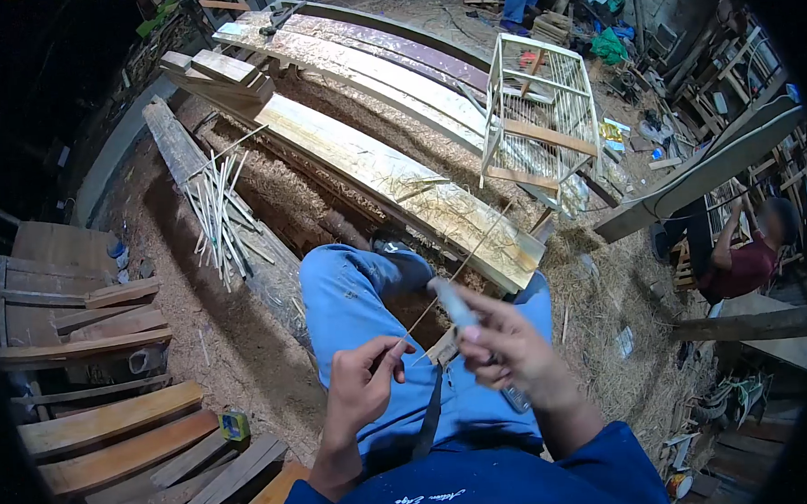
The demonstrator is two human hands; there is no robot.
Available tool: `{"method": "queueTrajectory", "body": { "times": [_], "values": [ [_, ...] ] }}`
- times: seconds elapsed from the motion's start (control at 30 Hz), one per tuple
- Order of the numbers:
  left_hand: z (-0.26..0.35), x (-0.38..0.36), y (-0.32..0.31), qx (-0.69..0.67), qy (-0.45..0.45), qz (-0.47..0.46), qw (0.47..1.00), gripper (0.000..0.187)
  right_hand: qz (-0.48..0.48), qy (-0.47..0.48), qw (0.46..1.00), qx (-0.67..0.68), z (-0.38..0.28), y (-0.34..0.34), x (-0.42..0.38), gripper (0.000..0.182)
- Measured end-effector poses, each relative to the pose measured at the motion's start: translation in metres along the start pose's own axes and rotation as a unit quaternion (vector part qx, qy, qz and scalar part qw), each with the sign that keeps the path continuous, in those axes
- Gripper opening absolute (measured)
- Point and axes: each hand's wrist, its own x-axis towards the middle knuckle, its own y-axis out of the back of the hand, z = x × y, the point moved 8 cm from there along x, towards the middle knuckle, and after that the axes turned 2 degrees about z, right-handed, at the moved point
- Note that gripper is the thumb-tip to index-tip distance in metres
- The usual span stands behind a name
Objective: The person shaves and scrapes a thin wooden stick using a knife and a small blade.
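Observation:
My left hand (366, 384) pinches a thin wooden stick (463, 266) between thumb and fingers above my lap. The stick slants up and away to the right, its far part overlapping the wide plank. Closed around a knife is my right hand (507, 347), a little blurred by motion. The knife's pale blade (455, 302) points up and left, close beside the stick. Part of its handle (516, 398) shows below my fingers. Between my legs, a small wooden block (444, 347) sits next to a dark strap (429, 417) lying over my jeans.
A wide plank (372, 159) lies ahead of my knees. Thin sticks (222, 210) are piled on a weathered beam at left. A slatted wooden cage (546, 111) stands ahead right. Boards (124, 444) and a yellow tape measure (235, 426) lie lower left. Another person (737, 260) works at right.

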Motion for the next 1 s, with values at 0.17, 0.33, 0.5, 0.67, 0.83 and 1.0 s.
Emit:
{"method": "queueTrajectory", "body": {
  "times": [0.17, 0.33, 0.5, 0.67, 0.83, 1.0],
  "values": [
    [0.017, 0.003, 0.002, -0.012, -0.064, 0.070, 0.995, 0.012, -0.052, -0.069, 0.995, 0.041, 0.047, -0.019, 0.010, 0.066],
    [0.027, 0.000, 0.000, 0.012, -0.057, 0.053, 0.997, 0.012, -0.055, -0.063, 0.996, 0.014, 0.035, -0.015, 0.001, 0.065],
    [0.027, -0.001, -0.005, 0.014, -0.062, 0.043, 0.997, 0.011, -0.028, -0.070, 0.997, -0.023, 0.032, -0.012, -0.004, 0.062],
    [0.020, -0.002, -0.008, -0.005, -0.066, 0.040, 0.997, 0.015, 0.018, -0.085, 0.995, -0.048, 0.035, -0.007, -0.009, 0.060],
    [0.005, -0.011, 0.020, -0.007, -0.007, 0.087, 0.996, 0.017, 0.131, 0.107, 0.983, -0.064, -0.031, 0.050, -0.019, 0.063],
    [0.000, 0.006, 0.026, 0.044, -0.048, 0.082, 0.995, 0.014, 0.185, 0.208, 0.956, -0.088, -0.051, 0.062, -0.017, 0.053]
  ]
}}
